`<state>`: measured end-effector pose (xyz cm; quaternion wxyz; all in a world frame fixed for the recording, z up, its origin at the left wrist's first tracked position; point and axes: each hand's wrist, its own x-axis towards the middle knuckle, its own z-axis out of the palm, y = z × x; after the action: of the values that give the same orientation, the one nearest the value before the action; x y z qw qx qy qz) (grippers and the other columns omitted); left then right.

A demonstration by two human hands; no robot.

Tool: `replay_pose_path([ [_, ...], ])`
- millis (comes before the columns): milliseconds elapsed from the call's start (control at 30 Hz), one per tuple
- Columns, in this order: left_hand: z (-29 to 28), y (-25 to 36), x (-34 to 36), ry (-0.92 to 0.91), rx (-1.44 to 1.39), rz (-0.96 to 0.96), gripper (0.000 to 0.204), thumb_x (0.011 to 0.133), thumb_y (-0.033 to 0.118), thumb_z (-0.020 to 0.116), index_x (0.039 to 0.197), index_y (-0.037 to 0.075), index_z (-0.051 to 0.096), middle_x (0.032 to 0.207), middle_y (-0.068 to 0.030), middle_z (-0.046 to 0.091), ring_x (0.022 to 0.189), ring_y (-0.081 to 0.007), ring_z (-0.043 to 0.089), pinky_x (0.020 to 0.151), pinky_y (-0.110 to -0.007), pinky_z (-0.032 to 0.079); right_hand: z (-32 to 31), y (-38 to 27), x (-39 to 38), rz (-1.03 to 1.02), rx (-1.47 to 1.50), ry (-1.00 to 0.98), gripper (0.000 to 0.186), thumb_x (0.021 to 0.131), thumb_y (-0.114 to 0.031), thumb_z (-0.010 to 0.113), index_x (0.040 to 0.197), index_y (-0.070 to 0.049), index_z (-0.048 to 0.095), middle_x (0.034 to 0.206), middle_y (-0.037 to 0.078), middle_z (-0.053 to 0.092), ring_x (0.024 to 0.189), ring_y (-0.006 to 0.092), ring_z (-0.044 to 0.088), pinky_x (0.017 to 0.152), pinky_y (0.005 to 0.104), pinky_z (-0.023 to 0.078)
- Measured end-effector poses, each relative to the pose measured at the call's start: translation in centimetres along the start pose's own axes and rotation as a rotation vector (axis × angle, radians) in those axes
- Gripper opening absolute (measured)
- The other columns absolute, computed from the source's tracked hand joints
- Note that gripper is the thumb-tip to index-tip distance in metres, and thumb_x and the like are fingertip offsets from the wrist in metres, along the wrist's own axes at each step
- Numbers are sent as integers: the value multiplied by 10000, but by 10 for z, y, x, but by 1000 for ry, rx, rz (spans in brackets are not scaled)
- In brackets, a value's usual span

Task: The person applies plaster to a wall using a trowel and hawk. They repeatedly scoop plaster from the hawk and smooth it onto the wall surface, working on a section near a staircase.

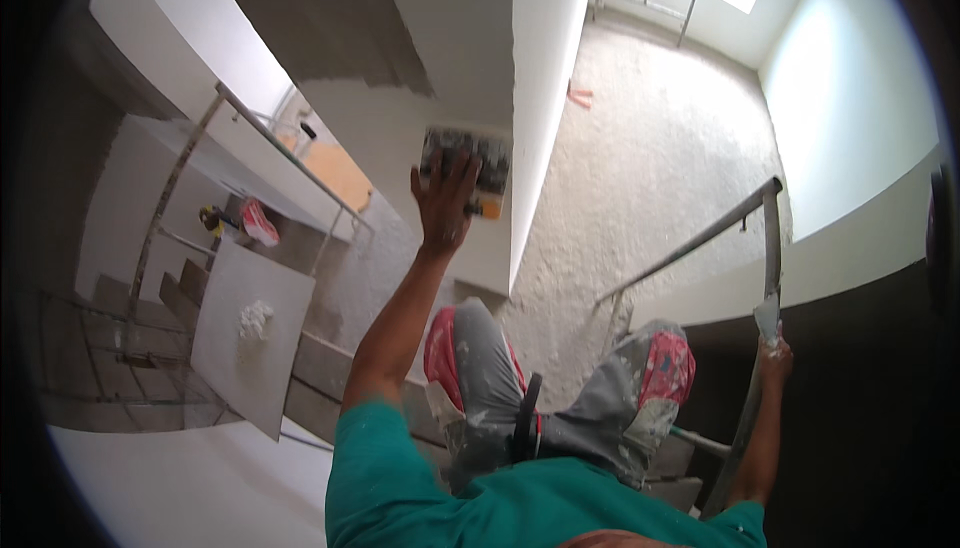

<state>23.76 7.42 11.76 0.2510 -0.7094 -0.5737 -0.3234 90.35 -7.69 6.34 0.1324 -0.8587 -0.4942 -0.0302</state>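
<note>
My left hand (445, 208) reaches forward and presses a wide filling knife (497, 163) flat against the white wall face (370, 113). Its worn blade is dark and smeared, with a yellow piece at the lower right; my fingers are spread over the blade. A grey-brown unpainted stretch (330, 18) lies above the whitened part. Off to the right, my right hand (775, 358) is closed around a small putty knife (767, 316), blade up, beside a metal scaffold pole (772, 248). Whether that hand also grips the pole is hard to tell.
A grey board (215, 338) carrying a lump of white putty (256, 320) rests at left, near a red-and-white bag (258, 223). Scaffold rails (290, 158) run on both sides. Far below spreads a rough floor (660, 138) with an orange object (580, 97).
</note>
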Motion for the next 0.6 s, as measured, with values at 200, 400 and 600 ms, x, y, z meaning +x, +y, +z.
replay_pose_path([
  [200,-156,-18,167,370,21,137,739,705,128,638,1402,169,399,1426,-76,423,1351,-302,343,1079,-567,151,21,27,4,-50,27,108,573,720,-262,722,1260,-139,577,871,196,669,820,389,642,740,462,520],
  [400,-310,-1,362,792,207,280,616,794,74,588,1381,142,414,1392,-122,444,1283,-295,419,1044,-538,280,23,52,-8,-58,19,250,495,720,-237,727,1187,-114,620,905,171,672,849,366,639,765,449,513],
  [600,-358,-8,431,770,352,267,682,754,-30,602,1384,154,418,1399,-122,441,1304,-290,399,1072,-558,258,12,26,-12,-43,12,153,453,733,-287,740,1122,-81,635,955,169,664,888,363,630,778,447,506],
])
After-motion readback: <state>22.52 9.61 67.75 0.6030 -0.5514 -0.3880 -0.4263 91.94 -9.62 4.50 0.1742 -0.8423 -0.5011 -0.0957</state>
